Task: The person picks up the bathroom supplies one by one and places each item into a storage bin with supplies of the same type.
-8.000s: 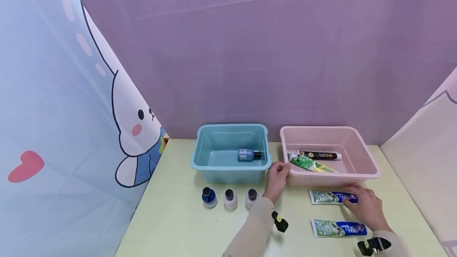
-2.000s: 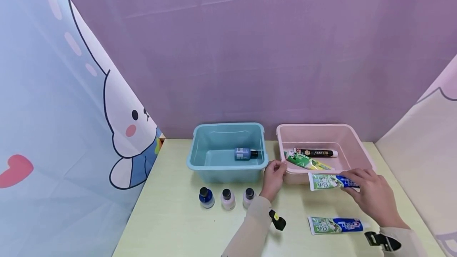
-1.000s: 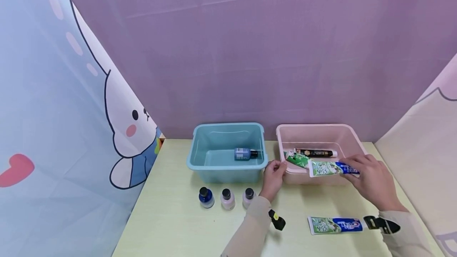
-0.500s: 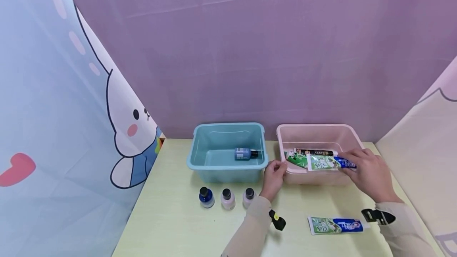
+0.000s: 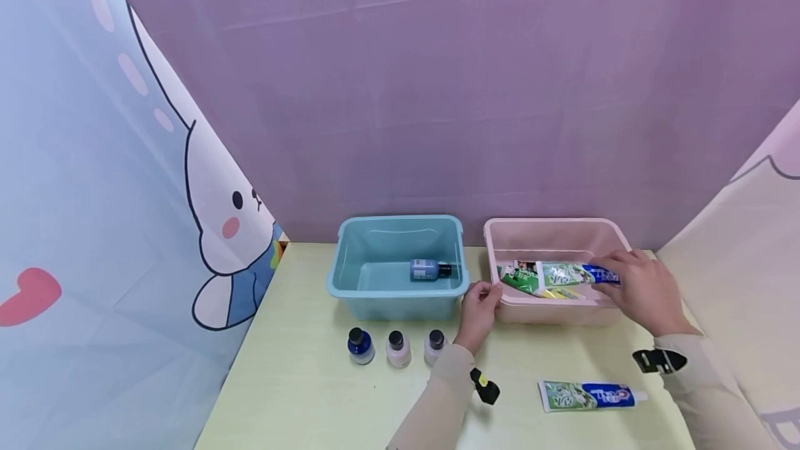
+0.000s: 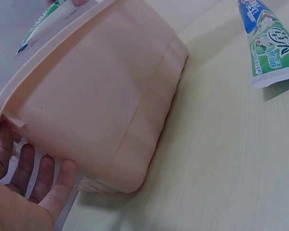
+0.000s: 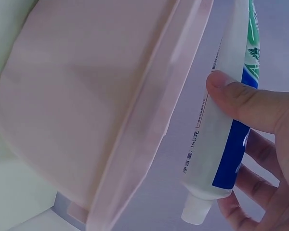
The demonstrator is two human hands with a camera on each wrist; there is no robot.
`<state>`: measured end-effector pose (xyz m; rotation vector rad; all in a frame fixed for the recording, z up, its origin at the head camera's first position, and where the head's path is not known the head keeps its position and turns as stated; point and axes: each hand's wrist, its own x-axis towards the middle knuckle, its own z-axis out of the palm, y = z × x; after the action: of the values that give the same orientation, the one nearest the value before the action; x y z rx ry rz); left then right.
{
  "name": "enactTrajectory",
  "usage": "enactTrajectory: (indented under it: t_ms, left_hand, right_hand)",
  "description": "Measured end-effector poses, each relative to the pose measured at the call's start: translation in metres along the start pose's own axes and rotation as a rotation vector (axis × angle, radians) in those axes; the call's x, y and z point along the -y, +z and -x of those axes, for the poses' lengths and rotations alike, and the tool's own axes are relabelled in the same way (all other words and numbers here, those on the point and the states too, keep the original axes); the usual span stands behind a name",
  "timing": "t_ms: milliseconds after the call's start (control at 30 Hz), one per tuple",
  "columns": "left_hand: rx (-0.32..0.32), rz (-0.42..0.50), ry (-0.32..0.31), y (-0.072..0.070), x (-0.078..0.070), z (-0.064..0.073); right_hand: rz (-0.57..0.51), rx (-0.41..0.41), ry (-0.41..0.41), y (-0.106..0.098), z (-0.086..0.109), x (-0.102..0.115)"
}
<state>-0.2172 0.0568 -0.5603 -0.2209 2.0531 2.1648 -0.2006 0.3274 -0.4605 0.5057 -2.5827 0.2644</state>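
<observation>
Pinched between the thumb and fingers of my right hand (image 5: 646,292) is a green-and-blue toothpaste tube (image 5: 567,274), level above the inside of the pink bin (image 5: 562,314). The right wrist view shows its white back (image 7: 209,139) and cap beside the bin's rim. My left hand (image 5: 478,316) grips the bin's near-left corner, fingers under the rim in the left wrist view. Inside lies a green-and-yellow toothpaste tube (image 5: 520,280); a black toothpaste tube (image 5: 525,264) behind it is mostly hidden by the held one. A matching toothpaste tube (image 5: 587,396) lies on the table.
A blue bin (image 5: 400,304) stands left of the pink one, with a blue bottle (image 5: 425,269) on its side within. In front stand a dark blue bottle (image 5: 361,347) and two pale pink bottles (image 5: 398,351), one partly behind my left forearm. A purple curtain (image 5: 406,89) hangs behind.
My right hand has picked up the upper toothpaste tube from the table and carried it up and forward over the pink bin's front rim. My left hand stays on the bin's corner.
</observation>
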Motion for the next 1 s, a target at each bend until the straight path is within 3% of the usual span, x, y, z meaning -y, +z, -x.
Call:
enactTrajectory:
  t_ms: [733, 1000]
  left_hand:
    - [-0.014, -0.022, 0.0, 0.002, 0.004, -0.004]
    - [-0.015, -0.004, -0.01, 0.002, 0.005, -0.004]
  right_hand:
    - [0.002, 0.111, -0.042, 0.019, -0.03, -0.027]
    - [-0.023, 0.263, 0.04, 0.021, -0.044, -0.031]
